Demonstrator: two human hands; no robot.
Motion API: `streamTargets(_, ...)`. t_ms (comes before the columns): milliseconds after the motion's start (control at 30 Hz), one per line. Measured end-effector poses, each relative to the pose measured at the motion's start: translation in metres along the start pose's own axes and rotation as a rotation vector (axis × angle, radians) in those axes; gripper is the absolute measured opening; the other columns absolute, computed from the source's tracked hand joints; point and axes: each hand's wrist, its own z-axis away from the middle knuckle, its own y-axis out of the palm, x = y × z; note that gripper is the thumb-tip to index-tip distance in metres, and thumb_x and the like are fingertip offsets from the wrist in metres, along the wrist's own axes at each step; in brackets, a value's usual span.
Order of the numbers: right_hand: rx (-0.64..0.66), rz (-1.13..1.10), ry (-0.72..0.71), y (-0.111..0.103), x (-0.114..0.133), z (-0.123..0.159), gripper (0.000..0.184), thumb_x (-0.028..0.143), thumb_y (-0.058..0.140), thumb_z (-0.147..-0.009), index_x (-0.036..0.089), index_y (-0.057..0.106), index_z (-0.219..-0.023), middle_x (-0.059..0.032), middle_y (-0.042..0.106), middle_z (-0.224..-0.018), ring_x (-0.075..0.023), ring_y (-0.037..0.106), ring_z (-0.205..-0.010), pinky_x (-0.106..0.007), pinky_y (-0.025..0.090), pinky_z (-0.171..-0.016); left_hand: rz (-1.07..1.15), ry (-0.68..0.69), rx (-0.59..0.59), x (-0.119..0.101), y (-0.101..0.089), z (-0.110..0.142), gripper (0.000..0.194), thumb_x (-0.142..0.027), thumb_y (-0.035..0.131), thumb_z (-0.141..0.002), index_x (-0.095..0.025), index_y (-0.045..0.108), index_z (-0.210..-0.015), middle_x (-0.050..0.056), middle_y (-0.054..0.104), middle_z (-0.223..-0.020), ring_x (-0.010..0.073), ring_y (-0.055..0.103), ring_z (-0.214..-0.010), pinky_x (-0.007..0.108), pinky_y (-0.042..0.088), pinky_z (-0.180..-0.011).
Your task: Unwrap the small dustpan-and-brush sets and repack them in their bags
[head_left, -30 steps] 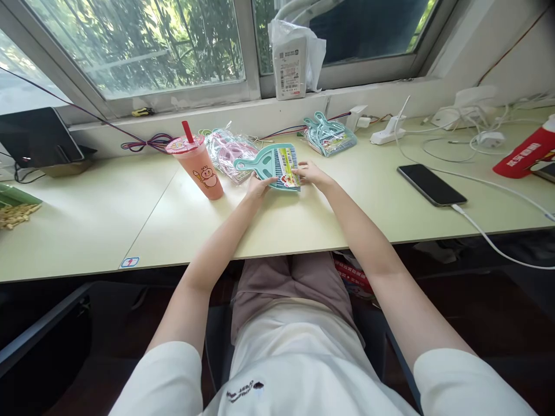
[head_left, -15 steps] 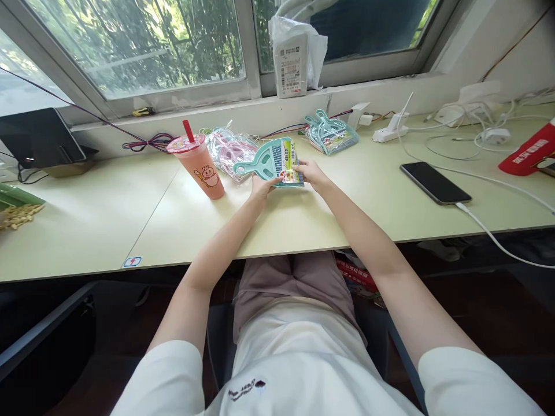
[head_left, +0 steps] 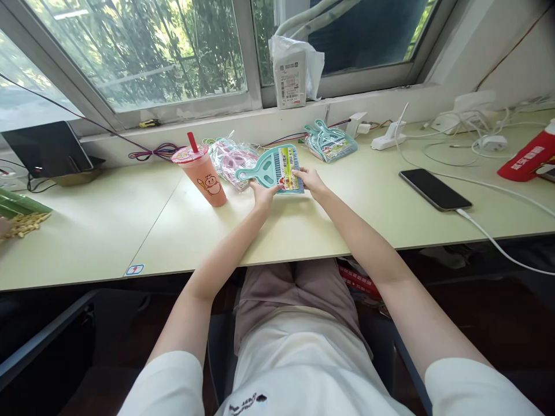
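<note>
A teal mini dustpan set (head_left: 271, 169) with a colourful paper label lies tilted up off the pale desk (head_left: 303, 219), handle pointing left. My left hand (head_left: 262, 195) grips its near left edge from below. My right hand (head_left: 309, 179) pinches its right edge at the label. A pink drink cup (head_left: 201, 175) with a red straw stands just left of my left hand. Behind the dustpan lies a clear bag of pink sets (head_left: 232, 159).
A stack of teal dustpan sets (head_left: 330, 140) lies further back right. A black phone (head_left: 434, 189) on a white cable, a power strip (head_left: 388, 140), a red package (head_left: 526, 157) sit right. A tablet (head_left: 47, 151) and snacks (head_left: 26, 222) sit left; a wrapped box (head_left: 291, 72) on the sill.
The dustpan set has tipped a little and then settled back, still held by both hands. The camera view has shifted slightly downward.
</note>
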Motion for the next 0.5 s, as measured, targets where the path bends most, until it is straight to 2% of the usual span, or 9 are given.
streamTargets(133, -0.001, -0.005, 0.021, 0.002, -0.003, -0.001, 0.012, 0.016, 0.064, -0.097, 0.017, 0.065, -0.085, 0.0012, 0.071, -0.074, -0.0111, 0.067, -0.066, -0.032, 0.062, -0.083, -0.058, 0.135, -0.001, 0.000, 0.000, 0.002, 0.093, -0.003, 0.087, -0.061, -0.026, 0.032, -0.132, 0.013, 0.049, -0.150, 0.0240, 0.050, -0.143, 0.038, 0.037, -0.125)
streamTargets(267, 0.015, -0.026, 0.019, 0.001, -0.004, -0.002, 0.010, 0.019, 0.064, -0.098, 0.018, 0.066, -0.088, 0.0012, 0.072, -0.075, -0.0111, 0.067, -0.066, -0.030, 0.063, -0.081, -0.035, 0.117, 0.048, -0.005, -0.003, 0.000, 0.098, -0.006, 0.089, -0.060, -0.027, 0.030, -0.136, 0.014, 0.047, -0.152, 0.0243, 0.049, -0.143, 0.038, 0.038, -0.123)
streamTargets(400, 0.046, -0.024, 0.016, -0.002, -0.007, -0.003, 0.009, 0.026, 0.065, -0.098, 0.019, 0.069, -0.095, -0.0007, 0.075, -0.081, -0.0128, 0.070, -0.069, -0.032, 0.063, -0.083, -0.018, 0.080, 0.054, -0.009, -0.004, -0.001, 0.096, -0.006, 0.092, -0.055, -0.026, 0.034, -0.130, 0.013, 0.050, -0.148, 0.0251, 0.052, -0.140, 0.038, 0.040, -0.120)
streamTargets(500, 0.054, -0.026, 0.014, -0.003, -0.008, -0.004, 0.005, 0.022, 0.070, -0.094, 0.019, 0.070, -0.098, -0.0010, 0.076, -0.082, -0.0137, 0.070, -0.069, -0.035, 0.063, -0.085, 0.004, 0.068, 0.056, -0.010, -0.003, 0.000, 0.094, -0.003, 0.092, -0.052, -0.026, 0.037, -0.125, 0.011, 0.055, -0.142, 0.0258, 0.053, -0.139, 0.038, 0.042, -0.119)
